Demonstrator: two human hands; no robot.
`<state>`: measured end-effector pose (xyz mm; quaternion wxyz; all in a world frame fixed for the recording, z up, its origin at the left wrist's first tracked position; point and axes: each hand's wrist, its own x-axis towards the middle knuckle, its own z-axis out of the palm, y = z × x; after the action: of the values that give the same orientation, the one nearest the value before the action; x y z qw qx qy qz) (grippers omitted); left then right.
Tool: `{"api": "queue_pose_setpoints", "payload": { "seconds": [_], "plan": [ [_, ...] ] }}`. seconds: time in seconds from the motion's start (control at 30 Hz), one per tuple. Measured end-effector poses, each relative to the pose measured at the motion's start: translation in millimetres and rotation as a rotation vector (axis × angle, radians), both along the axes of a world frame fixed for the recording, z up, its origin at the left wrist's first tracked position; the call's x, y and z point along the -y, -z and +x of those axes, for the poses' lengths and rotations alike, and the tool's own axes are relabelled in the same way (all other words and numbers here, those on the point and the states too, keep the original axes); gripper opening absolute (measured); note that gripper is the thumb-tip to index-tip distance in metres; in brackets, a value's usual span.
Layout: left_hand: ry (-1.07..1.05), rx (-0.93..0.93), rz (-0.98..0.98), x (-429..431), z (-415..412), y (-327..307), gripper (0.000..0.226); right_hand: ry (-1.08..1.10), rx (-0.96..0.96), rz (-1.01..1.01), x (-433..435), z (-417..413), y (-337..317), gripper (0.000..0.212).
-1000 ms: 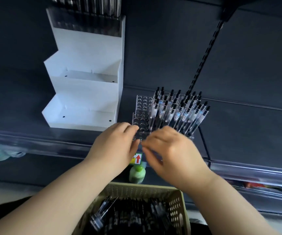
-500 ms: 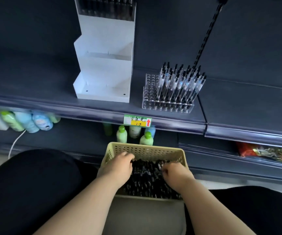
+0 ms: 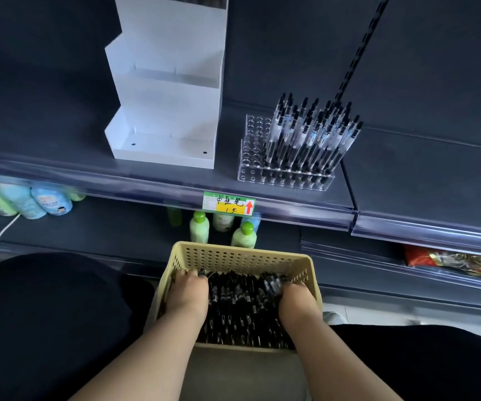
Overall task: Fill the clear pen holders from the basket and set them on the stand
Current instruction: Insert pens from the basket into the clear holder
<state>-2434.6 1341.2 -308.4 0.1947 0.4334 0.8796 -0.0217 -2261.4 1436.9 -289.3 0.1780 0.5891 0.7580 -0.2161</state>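
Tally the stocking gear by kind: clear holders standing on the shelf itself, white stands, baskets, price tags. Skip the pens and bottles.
Clear acrylic pen holder with round holes: 1
White stepped display stand: 1
Pale yellow perforated plastic basket: 1
Green and yellow price tag: 1
Total: 4

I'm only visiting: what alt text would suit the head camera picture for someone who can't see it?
A person's left hand and right hand reach into a yellow basket full of black pens. On the shelf above stand a partly filled clear pen holder and a white tiered stand.
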Motion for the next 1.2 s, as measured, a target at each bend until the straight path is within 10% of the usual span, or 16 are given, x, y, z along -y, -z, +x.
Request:
{"api": "queue_pose_setpoints", "payload": {
  "seconds": [0.6,1.2],
  "plan": [
    [-0.442,0.413,0.702,-1.6,3.9,7.4,0.046,0.001,0.075,-0.077,-15.7,-10.1,3.9,0.064],
    [-0.434,0.842,1.022,-6.9,7.4,-70.0,0.028,0.044,-0.687,0.048,-3.7,-8.4,-56.3,0.016]
  ]
}}
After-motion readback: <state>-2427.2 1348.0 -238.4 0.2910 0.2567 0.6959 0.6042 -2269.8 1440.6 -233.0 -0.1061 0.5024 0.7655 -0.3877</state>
